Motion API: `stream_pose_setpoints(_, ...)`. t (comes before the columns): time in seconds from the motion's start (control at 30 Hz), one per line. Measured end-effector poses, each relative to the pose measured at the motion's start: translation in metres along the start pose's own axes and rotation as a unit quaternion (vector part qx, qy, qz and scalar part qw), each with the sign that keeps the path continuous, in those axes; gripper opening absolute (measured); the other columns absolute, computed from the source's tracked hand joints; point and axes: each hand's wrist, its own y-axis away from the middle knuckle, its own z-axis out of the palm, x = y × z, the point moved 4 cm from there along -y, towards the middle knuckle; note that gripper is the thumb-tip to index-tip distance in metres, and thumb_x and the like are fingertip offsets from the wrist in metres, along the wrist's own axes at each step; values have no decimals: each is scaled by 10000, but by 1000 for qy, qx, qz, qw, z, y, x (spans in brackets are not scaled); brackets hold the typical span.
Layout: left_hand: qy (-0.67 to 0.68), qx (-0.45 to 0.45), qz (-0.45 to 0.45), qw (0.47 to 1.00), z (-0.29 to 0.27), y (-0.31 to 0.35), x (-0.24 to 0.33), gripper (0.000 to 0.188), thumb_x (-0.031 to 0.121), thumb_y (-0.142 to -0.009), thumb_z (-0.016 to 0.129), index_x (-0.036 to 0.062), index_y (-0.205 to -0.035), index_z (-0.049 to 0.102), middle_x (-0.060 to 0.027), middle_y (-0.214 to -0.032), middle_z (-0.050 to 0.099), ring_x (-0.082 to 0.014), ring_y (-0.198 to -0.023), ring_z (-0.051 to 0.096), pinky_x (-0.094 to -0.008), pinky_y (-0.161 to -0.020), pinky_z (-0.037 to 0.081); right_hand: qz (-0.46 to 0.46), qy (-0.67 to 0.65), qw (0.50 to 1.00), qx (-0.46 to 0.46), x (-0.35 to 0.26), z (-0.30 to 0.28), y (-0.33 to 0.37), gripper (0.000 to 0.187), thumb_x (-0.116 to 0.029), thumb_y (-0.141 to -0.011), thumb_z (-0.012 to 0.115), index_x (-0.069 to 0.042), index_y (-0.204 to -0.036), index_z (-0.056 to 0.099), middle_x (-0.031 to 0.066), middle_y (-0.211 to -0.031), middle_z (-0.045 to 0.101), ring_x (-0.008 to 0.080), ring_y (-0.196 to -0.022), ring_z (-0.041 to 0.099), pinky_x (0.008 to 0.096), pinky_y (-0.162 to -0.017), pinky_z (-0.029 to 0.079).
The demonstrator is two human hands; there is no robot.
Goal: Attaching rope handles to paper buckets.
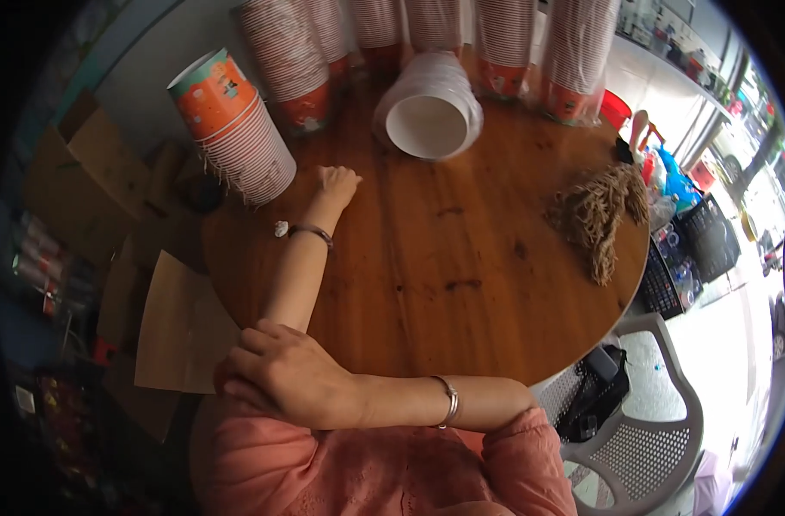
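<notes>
My left hand (339, 185) rests on the round wooden table (427, 258) with its fingers curled in, and nothing shows in it. Close to its left leans a stack of paper cups (246, 146), orange and green at the end, with brown fibres clinging to its side. A small white crumpled scrap (281, 229) lies beside my left wrist. My right arm crosses in front of my body. My right hand (298, 374) is wrapped round my left arm near the elbow, at the pink sleeve; its fingertips are partly hidden.
Several plastic-wrapped cup stacks (504, 52) stand along the table's far edge. A wrapped stack of white tubs (427, 120) lies with its mouth toward me. A bundle of brown fibres (603, 211) is on the right. Beyond are a grey chair (668, 430) and cardboard (182, 327).
</notes>
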Motion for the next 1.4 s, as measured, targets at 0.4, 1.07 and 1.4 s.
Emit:
stream_pose_setpoints(0.4,-25,-119,51,991,16,-20,8,688,587,-958,323,75,-799,755,-126,-829,717,-265,-843,686,-385,-739,486,109,-5,989,-100,42,-10,-10,208,-202,-890,574,-32,-981,496,165,-884,548,340,-891,606,413,-653,546)
stream_pose_setpoints(1.07,-39,-127,22,991,25,-14,0,698,572,-973,292,68,-840,756,-119,-858,718,-279,-872,670,-465,-818,456,56,80,994,-50,26,-13,-10,336,-322,-917,546,-38,-1095,525,150,-940,516,316,-888,537,397,-775,476)
stream_pose_setpoints(1.4,-69,-150,36,986,26,-18,0,710,582,-975,259,76,-909,753,-98,-885,722,-278,-901,667,-513,-852,452,104,139,983,-67,43,-17,-18,340,-256,-892,555,-21,-1135,516,164,-993,532,318,-946,535,407,-800,449)
